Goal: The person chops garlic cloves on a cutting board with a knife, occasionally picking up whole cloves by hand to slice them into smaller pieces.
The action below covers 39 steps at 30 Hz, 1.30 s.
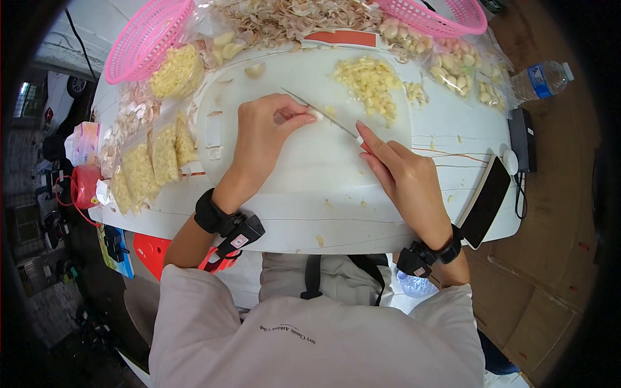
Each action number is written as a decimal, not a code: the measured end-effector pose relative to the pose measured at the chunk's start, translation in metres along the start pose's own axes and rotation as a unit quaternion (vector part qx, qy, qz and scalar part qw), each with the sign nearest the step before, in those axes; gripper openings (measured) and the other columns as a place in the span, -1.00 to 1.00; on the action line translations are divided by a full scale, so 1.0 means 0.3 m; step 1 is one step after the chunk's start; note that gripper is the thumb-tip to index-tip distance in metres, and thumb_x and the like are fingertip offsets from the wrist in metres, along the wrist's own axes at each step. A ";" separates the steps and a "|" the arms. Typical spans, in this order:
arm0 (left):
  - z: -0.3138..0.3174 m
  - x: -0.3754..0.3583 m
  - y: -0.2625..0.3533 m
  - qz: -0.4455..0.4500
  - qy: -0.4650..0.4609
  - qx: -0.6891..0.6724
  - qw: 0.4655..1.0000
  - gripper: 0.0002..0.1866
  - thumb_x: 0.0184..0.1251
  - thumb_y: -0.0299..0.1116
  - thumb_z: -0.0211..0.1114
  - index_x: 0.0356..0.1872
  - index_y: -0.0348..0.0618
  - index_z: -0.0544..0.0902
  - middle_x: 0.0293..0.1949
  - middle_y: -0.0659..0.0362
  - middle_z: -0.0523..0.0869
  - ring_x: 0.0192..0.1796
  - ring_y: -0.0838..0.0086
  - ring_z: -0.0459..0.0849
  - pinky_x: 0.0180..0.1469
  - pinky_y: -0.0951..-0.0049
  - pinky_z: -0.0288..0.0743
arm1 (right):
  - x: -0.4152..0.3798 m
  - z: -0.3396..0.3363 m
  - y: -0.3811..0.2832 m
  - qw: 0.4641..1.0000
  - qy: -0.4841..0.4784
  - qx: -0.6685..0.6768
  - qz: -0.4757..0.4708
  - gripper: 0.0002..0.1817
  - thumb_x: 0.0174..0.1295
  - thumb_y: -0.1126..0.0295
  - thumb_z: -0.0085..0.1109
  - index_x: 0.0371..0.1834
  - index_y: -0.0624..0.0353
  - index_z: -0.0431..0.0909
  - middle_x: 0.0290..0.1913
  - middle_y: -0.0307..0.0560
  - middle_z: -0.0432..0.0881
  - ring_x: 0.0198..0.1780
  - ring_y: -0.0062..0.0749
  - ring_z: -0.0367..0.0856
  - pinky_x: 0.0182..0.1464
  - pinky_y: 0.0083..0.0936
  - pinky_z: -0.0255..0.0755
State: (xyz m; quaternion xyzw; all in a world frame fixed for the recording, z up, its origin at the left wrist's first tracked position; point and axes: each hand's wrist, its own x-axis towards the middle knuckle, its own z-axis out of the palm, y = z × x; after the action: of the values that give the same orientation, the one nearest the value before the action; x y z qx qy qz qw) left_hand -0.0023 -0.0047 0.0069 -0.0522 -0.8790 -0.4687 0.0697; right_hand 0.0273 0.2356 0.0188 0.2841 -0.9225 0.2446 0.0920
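Over the white cutting board [278, 171], my right hand [407, 178] is closed round the red-and-white handle of a knife [330, 120]. Its thin blade slants up and left, passing just beside the fingertips of my left hand [262, 129]. Those fingertips are pinched on a small white garlic clove [316, 115], mostly covered by the fingers and the blade. Chopped garlic [365, 81] is heaped at the board's upper right. A single clove [255, 70] lies at the upper left, with bits of skin along the left side.
Bags of chopped garlic [139, 169] line the table's left side. Garlic skins [284, 19] are piled at the back between pink baskets [145, 39]. Bagged whole cloves [453, 71], a water bottle [540, 81] and a phone or tablet [485, 202] lie to the right.
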 end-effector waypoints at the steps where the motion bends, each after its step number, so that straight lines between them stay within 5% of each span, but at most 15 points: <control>1: 0.000 0.001 -0.001 0.005 0.000 0.004 1.000 -0.87 0.15 -0.50 0.50 -0.32 -0.35 0.77 -0.40 0.08 0.80 -0.35 0.54 0.72 -0.20 0.52 0.56 | 0.000 0.000 0.001 1.000 0.000 0.000 0.000 -0.49 0.33 0.27 0.28 0.36 -0.06 0.52 -0.55 -0.10 0.51 -0.61 -0.15 0.53 -0.56 -0.28 0.43; 16: -0.004 -0.004 0.019 0.011 0.002 0.021 1.000 -0.89 0.15 -0.49 0.47 -0.35 -0.34 0.77 -0.40 0.10 0.79 -0.37 0.52 0.71 -0.24 0.49 0.56 | 0.016 0.019 -0.018 0.999 -0.017 -0.045 -0.025 -0.49 0.36 0.28 0.21 0.38 -0.03 0.46 -0.50 -0.11 0.51 -0.63 -0.18 0.52 -0.60 -0.31 0.41; 23: 0.011 -0.003 0.009 0.023 0.007 0.008 1.000 -0.90 0.16 -0.55 0.46 -0.31 -0.34 0.77 -0.38 0.10 0.80 -0.36 0.52 0.71 -0.24 0.53 0.55 | 0.044 0.051 0.009 0.999 -0.014 -0.013 -0.029 -0.53 0.36 0.29 0.20 0.34 0.02 0.48 -0.49 -0.07 0.58 -0.54 -0.14 0.60 -0.53 -0.26 0.45; 25: 0.011 -0.002 0.017 0.025 0.017 0.014 0.999 -0.85 0.09 -0.48 0.50 -0.36 -0.35 0.75 -0.41 0.03 0.76 -0.38 0.37 0.70 -0.25 0.43 0.55 | 0.044 0.058 0.017 1.000 -0.013 -0.013 -0.025 -0.54 0.36 0.29 0.20 0.33 0.03 0.49 -0.49 -0.06 0.60 -0.53 -0.13 0.61 -0.51 -0.25 0.45; 34: -0.004 -0.001 0.012 0.011 0.003 0.028 1.000 -0.86 0.19 -0.45 0.44 -0.29 -0.33 0.78 -0.37 0.10 0.80 -0.33 0.50 0.72 -0.14 0.47 0.57 | 0.018 -0.009 0.057 0.993 -0.012 0.113 0.024 -0.62 0.32 0.36 0.24 0.21 0.07 0.61 -0.23 0.04 0.74 -0.27 0.01 0.69 -0.23 -0.21 0.54; 39: -0.001 0.000 0.005 0.012 0.000 0.016 1.000 -0.88 0.17 -0.49 0.45 -0.31 -0.34 0.77 -0.37 0.10 0.81 -0.32 0.51 0.72 -0.15 0.48 0.58 | 0.016 -0.015 0.049 0.994 -0.014 0.108 0.017 -0.60 0.33 0.34 0.24 0.24 0.04 0.59 -0.26 0.04 0.73 -0.29 0.01 0.69 -0.24 -0.21 0.54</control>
State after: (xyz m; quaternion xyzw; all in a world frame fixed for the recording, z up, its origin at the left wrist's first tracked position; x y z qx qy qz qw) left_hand -0.0021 -0.0041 0.0084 -0.0614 -0.8856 -0.4541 0.0760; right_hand 0.0151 0.2461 0.0184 0.2800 -0.8965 0.3406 0.0435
